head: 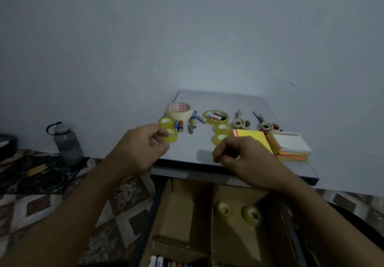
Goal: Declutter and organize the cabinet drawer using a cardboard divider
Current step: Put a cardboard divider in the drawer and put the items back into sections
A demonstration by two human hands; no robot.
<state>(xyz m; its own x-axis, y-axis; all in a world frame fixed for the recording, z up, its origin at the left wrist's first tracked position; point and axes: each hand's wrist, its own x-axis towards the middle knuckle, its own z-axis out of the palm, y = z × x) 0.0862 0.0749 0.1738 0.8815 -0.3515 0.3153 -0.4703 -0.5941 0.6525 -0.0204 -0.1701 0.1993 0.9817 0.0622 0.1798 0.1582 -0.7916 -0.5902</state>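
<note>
The open cabinet drawer [218,225] sits below the tabletop [207,100], lined with a cardboard divider [212,214] that splits it into compartments. I take the divider's middle wall as the landmark. To the right of that wall, two small yellow tape rolls [251,214] already lie in one compartment, likely so that like goes with like. In front of the wall, at the near edge of the view, a few batteries [160,262] rest in a separate cell.

Beyond the divider, up on the tabletop, both hands work over the sorting pile. The left hand [141,148] has its fingers closed on a yellow tape roll [171,136], with a second roll [166,122] just behind it; whether that one is also gripped I cannot tell. The right hand [243,158] is curled over another pair of yellow rolls [222,132], its fingers bent at the nearer one, though contact is hidden by the knuckles.

Farther back lie a wide masking tape roll [178,110], loose batteries [190,125], a flat tape ring holding batteries [216,117], two scissors [242,121] and a stack of sticky notes [288,144], laid out by kind. My reading is that the small rolls are being gathered to join the two already in the right compartment.
</note>
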